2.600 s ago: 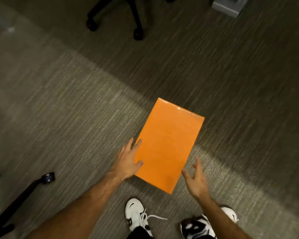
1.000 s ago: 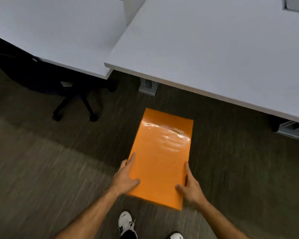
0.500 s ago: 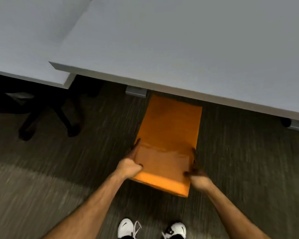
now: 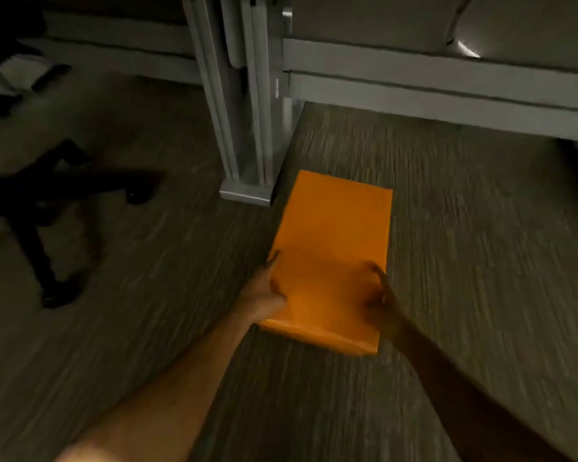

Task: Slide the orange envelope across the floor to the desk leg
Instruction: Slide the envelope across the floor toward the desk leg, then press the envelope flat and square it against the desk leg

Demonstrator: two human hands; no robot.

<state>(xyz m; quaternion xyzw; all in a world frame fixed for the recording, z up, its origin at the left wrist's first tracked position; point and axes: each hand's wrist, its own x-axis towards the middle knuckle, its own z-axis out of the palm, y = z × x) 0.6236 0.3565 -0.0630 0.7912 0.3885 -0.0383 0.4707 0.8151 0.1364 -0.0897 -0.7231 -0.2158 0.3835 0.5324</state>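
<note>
The orange envelope [image 4: 334, 248] lies flat on the dark carpet under the desk. Its far left corner sits just right of the grey desk leg [image 4: 244, 128] and its foot plate [image 4: 246, 195], very close or touching; I cannot tell which. My left hand [image 4: 264, 291] holds the envelope's left edge near the close end, thumb on top. My right hand [image 4: 379, 295] holds the right edge the same way. Both forearms reach in from the bottom of the view.
A black office chair base [image 4: 47, 201] with castors stands at the left. Grey desk frame rails [image 4: 447, 85] run along the back right. Open carpet [image 4: 481, 245] lies to the right of the envelope.
The envelope has slid forward under the desk to beside the leg. My view has dropped below the desktop. Both hands keep hold of its sides.
</note>
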